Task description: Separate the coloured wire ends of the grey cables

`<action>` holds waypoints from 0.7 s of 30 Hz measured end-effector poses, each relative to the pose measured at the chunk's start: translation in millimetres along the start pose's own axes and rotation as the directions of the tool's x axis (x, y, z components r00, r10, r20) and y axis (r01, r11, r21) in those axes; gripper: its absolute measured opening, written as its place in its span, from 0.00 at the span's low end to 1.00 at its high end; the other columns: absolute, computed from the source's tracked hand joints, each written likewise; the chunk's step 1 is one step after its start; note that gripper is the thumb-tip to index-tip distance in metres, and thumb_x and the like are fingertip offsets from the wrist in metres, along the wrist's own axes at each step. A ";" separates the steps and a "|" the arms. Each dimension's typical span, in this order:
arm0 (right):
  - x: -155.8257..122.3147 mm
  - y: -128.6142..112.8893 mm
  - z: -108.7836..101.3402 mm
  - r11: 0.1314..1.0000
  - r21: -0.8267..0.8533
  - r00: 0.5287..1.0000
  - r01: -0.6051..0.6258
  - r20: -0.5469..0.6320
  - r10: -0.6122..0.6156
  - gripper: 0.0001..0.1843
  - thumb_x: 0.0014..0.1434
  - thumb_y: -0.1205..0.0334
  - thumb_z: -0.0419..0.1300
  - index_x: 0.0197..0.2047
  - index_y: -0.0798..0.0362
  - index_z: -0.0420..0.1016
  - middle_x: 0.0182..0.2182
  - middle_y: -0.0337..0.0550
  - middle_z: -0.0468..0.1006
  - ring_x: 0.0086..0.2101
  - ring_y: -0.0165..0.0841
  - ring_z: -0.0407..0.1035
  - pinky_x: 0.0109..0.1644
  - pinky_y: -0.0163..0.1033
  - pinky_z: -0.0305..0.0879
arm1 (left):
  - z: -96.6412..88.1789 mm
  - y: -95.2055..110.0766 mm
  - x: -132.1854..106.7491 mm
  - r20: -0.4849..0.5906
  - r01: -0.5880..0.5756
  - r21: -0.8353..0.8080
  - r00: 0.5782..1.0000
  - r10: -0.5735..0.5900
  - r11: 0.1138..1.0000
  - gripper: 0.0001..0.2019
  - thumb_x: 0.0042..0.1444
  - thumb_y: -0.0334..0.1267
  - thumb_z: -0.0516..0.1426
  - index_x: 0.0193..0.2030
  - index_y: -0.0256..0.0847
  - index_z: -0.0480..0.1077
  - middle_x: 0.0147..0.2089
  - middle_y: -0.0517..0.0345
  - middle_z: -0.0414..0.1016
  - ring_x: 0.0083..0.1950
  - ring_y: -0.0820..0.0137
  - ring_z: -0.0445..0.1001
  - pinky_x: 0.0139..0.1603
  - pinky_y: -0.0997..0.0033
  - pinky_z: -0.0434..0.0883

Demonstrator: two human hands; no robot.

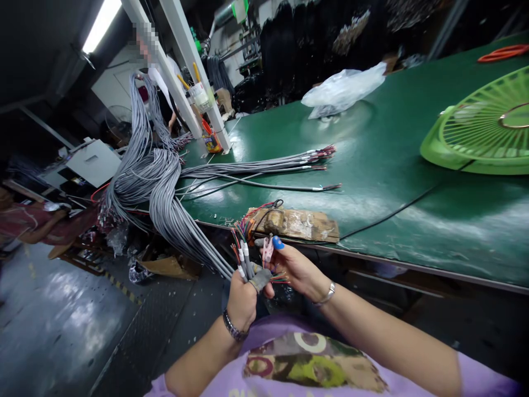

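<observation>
Grey cables in left hand, right hand alongside.

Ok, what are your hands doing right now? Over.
Left hand shut on grey cables. Right hand pinching small pink tool by their coloured wire ends. Cardboard scrap on table edge, just beyond.

A long green surface runs away under a lit ceiling tube. On its right side lies a lime-green fan grille, with an orange loop of cord beyond it at the far edge. A crumpled clear plastic bag sits farther back. A thin black cable trails across the surface toward a worn piece of cardboard at the near edge. Two slanted white posts rise from the surface, one carrying a cup of yellow-handled tools. Behind them stands a person in white. Dark bundles hang along the back wall, and the floor shines at the left.
</observation>
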State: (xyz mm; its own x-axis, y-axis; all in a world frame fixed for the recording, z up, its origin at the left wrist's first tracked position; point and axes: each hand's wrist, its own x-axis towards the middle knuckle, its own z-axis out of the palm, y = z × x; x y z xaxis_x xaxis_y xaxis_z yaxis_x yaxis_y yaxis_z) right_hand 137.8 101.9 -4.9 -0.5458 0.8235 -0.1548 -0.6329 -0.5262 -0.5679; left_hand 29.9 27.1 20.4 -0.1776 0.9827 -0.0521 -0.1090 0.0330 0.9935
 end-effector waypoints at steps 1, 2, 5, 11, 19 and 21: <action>0.2 0.2 0.5 1.000 -0.001 1.000 0.011 -0.011 -0.011 0.18 0.46 0.49 0.68 0.33 0.56 0.77 0.24 0.40 0.75 0.25 0.27 0.65 0.29 0.32 0.63 | 0.0 -0.5 0.2 -0.003 0.000 0.003 1.000 0.000 1.000 0.14 0.49 0.38 0.60 0.17 0.37 0.66 0.14 0.62 0.67 0.18 0.76 0.63 0.24 0.75 0.61; 0.5 0.4 0.9 1.000 0.001 1.000 0.020 -0.022 -0.020 0.18 0.46 0.50 0.68 0.33 0.56 0.78 0.24 0.40 0.75 0.25 0.27 0.65 0.29 0.32 0.63 | -0.1 -1.0 0.2 -0.007 0.000 0.004 1.000 0.000 1.000 0.13 0.49 0.37 0.60 0.17 0.37 0.66 0.14 0.62 0.67 0.18 0.76 0.63 0.24 0.75 0.61; 0.8 0.5 1.6 1.000 0.010 0.999 0.023 -0.041 -0.022 0.17 0.45 0.51 0.68 0.33 0.56 0.78 0.25 0.40 0.75 0.27 0.28 0.66 0.31 0.33 0.64 | -1.0 -2.7 0.2 -0.019 -0.004 0.003 1.000 0.004 1.000 0.13 0.50 0.37 0.60 0.17 0.37 0.66 0.14 0.62 0.67 0.18 0.77 0.62 0.24 0.76 0.61; 1.0 1.8 0.1 1.000 0.005 0.999 0.016 -0.046 -0.015 0.17 0.46 0.50 0.68 0.34 0.55 0.78 0.26 0.40 0.75 0.28 0.27 0.66 0.33 0.32 0.64 | -2.6 -4.9 -0.1 -0.018 -0.002 0.033 1.000 0.003 0.999 0.14 0.50 0.37 0.59 0.17 0.37 0.66 0.14 0.62 0.67 0.18 0.76 0.63 0.25 0.76 0.62; -4.0 3.9 -6.6 0.997 0.012 0.997 -0.077 0.031 0.077 0.23 0.50 0.40 0.59 0.31 0.54 0.74 0.25 0.41 0.73 0.26 0.29 0.66 0.30 0.35 0.63 | -4.5 -5.2 -4.0 -0.036 -0.017 0.035 0.999 0.019 0.999 0.13 0.51 0.38 0.59 0.19 0.37 0.65 0.14 0.63 0.67 0.18 0.76 0.63 0.25 0.75 0.62; -9.8 1.5 -10.4 0.990 -0.051 0.990 -0.132 0.052 0.134 0.25 0.49 0.38 0.59 0.32 0.54 0.73 0.27 0.42 0.74 0.26 0.29 0.66 0.31 0.35 0.63 | -8.0 -5.6 -7.5 -0.035 -0.031 0.063 0.999 0.033 0.998 0.13 0.51 0.38 0.59 0.19 0.37 0.65 0.14 0.63 0.67 0.18 0.76 0.63 0.26 0.75 0.62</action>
State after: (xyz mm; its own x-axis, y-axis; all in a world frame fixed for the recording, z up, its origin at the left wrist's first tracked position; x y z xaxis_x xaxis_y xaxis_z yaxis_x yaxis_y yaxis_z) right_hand 147.9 95.3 -12.7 -0.6535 0.7333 -0.1876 -0.5268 -0.6186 -0.5830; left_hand 24.0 18.1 14.4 -0.2151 0.9763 -0.0229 -0.0412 0.0144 0.9990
